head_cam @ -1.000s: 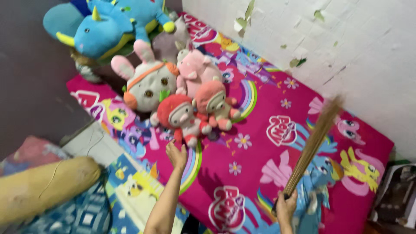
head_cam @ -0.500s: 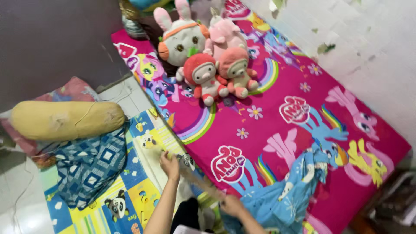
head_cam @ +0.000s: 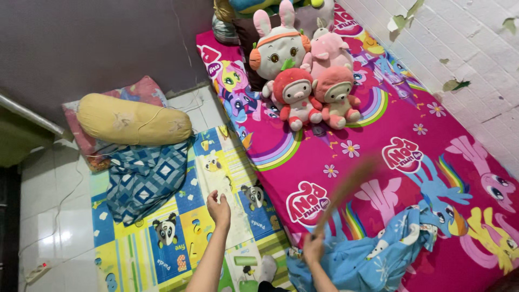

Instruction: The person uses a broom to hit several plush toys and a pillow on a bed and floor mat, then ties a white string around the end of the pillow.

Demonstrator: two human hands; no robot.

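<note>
My right hand (head_cam: 313, 250) grips the handle of a stick broom (head_cam: 346, 189), which is blurred by motion and slants up over the pink cartoon-print mattress (head_cam: 411, 124). My left hand (head_cam: 219, 208) is held out with fingers loosely apart above the colourful play mat (head_cam: 162, 238), holding nothing. A crumpled light-blue blanket (head_cam: 378, 254) lies on the near edge of the mattress by my right hand. Several plush toys (head_cam: 308, 70) sit at the head of the mattress.
A yellow bolster (head_cam: 132, 120) lies on a pillow with a blue checked cloth (head_cam: 143, 178) beneath it, left of the mattress. A white brick wall (head_cam: 465, 48) with peeling paint runs along the right. A cable (head_cam: 65, 194) trails over the tiled floor.
The view has swung left and down toward the floor mat. My right hand has swept the broom down from upright, then back up over the mattress edge; my left hand moved off the mattress above the mat.
</note>
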